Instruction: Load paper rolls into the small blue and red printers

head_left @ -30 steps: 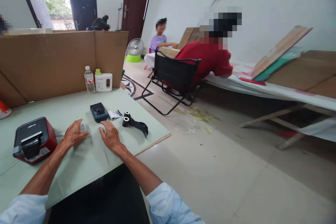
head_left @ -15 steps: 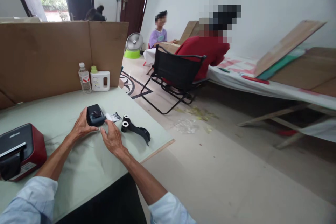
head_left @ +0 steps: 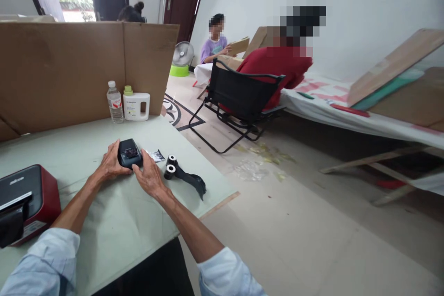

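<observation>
A small black box-shaped device (head_left: 130, 153) with rounded corners is on the light green tabletop, between my two hands. My left hand (head_left: 113, 163) grips its left side, with the thumb along the near edge. On the opposite side my right hand (head_left: 149, 173) closes against it, fingers along the right edge. A small white packet with dark print (head_left: 157, 155) lies just beyond my right fingers, partly covered by them. Farther right are two small black rolls with white cores (head_left: 170, 170), joined to a dark trailing strip (head_left: 192, 180).
At the table's left stands a red and black box-shaped machine (head_left: 38, 199). A water bottle (head_left: 115, 104) and white jug (head_left: 137, 106) stand before a cardboard screen (head_left: 69, 74). Beyond the table edge, a person in red (head_left: 258, 69) sits in a black chair (head_left: 246, 95).
My right hand has moved in from slightly apart to touch the device's right side. The view has shifted a little. A person in purple now holds up a cardboard piece.
</observation>
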Tool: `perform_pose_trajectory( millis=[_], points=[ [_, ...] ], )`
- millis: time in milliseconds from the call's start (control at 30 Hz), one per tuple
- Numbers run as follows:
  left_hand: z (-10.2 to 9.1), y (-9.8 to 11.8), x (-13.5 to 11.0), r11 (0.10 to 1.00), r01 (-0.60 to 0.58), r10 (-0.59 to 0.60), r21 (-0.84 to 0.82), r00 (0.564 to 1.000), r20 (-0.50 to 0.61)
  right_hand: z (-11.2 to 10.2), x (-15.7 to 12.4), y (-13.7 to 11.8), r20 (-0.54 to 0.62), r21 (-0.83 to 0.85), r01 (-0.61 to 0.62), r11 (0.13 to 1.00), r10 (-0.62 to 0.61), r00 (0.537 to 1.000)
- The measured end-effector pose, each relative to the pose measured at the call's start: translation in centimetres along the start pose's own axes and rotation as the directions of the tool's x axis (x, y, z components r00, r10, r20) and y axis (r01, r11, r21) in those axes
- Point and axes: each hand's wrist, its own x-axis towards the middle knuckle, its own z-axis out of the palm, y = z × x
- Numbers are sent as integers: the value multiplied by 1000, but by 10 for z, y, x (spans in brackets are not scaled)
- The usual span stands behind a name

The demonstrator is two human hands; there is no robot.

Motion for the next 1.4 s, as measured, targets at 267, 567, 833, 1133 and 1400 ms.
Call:
perform_pose_trajectory(
  millis=[267,567,833,1133,1400],
  points=[
    [-5,7,-7,998,-65,66,15,994,-82,-4,1,-16,-15,37,28,999,-27,1000],
    [-39,19,-64,998,-48,52,30,989,-136,-15,-25,-54,-3,171,100,980,-101,995],
    [-45,2,-132,1000,4,-3,11,996,-84,-1,-67,-65,88,241,125,963,-149,985],
    [-44,-12,-147,999,13,-16,-48,999,-46,3,-66,-58,208,254,140,957,-196,958],
    [-47,-16,-154,994,74,-79,-77,995,-65,-8,-50,-51,392,285,129,950,-238,889]
  ],
)
